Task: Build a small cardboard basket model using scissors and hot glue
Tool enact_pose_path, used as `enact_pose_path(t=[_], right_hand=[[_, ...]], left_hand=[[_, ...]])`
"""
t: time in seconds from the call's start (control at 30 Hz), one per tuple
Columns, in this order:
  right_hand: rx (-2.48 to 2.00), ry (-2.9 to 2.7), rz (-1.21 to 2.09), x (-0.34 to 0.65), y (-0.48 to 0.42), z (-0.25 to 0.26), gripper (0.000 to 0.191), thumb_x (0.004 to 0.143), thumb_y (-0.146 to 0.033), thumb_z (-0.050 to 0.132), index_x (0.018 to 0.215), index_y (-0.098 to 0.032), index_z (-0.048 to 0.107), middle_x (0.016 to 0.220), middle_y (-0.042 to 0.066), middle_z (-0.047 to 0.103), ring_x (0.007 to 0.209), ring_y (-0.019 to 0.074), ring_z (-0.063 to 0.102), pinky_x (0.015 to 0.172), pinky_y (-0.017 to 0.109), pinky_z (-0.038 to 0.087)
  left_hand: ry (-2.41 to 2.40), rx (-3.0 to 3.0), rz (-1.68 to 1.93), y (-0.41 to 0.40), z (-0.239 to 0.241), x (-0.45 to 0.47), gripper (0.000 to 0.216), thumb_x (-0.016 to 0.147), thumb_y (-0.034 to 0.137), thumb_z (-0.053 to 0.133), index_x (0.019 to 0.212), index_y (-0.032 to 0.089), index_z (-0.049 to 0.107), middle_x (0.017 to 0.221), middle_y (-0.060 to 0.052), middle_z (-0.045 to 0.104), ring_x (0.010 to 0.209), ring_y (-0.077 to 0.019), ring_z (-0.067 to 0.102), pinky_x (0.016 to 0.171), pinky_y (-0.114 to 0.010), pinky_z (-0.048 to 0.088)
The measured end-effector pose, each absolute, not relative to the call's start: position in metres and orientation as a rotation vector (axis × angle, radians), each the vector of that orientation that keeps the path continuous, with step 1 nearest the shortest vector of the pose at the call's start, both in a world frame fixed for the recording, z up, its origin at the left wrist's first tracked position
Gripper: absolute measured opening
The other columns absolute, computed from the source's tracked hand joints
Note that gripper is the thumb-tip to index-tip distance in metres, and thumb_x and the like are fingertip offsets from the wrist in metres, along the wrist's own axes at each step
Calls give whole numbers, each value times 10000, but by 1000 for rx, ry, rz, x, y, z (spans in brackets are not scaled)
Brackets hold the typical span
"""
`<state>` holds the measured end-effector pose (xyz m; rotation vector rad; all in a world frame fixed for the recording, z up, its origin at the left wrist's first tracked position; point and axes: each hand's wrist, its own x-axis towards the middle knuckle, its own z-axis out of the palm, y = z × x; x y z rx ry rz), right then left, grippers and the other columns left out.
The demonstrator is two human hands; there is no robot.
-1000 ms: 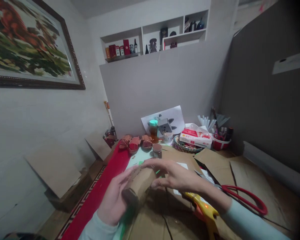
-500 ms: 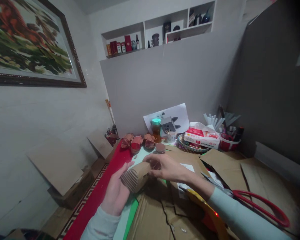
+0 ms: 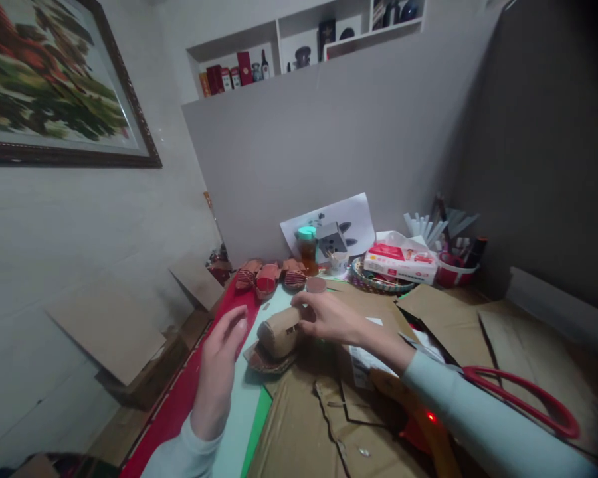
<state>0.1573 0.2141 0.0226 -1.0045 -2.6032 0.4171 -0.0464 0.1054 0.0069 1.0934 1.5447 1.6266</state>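
My right hand grips the far end of a rolled corrugated cardboard tube, which rests tilted over a small round cardboard piece on the pale cutting mat. My left hand hovers just left of the tube, fingers apart and holding nothing. A yellow glue gun with a lit red light lies under my right forearm.
Flat cardboard sheets cover the table. Red-handled scissors lie at right. Behind stand small red cardboard shapes, a teal-lidded jar, a tissue pack and a red pen cup. Cardboard leans at left.
My left hand let go of the tube and drew back to the left. My right hand lowered the tube onto the round piece on the mat.
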Motion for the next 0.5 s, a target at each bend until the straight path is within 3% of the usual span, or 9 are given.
enact_pose_path(t=[0.23, 0.5], right_hand=[[-1006, -2649, 388, 157, 216, 15, 265, 994, -357, 652, 1161, -153, 639, 1027, 44, 684, 859, 186, 682, 777, 376, 590], [-1010, -2640, 390, 157, 215, 15, 278, 993, -347, 653, 1196, -157, 631, 1068, 54, 682, 904, 200, 684, 812, 400, 589]], left_hand=[[1718, 1544, 1276, 105, 2, -37, 614, 888, 511, 524, 1384, 150, 559, 1453, -140, 597, 1344, -268, 530, 1173, -452, 331], [1900, 1765, 1099, 112, -17, -35, 721, 803, 403, 628, 1442, 96, 494, 1495, -176, 545, 1373, -330, 486, 1169, -513, 338]])
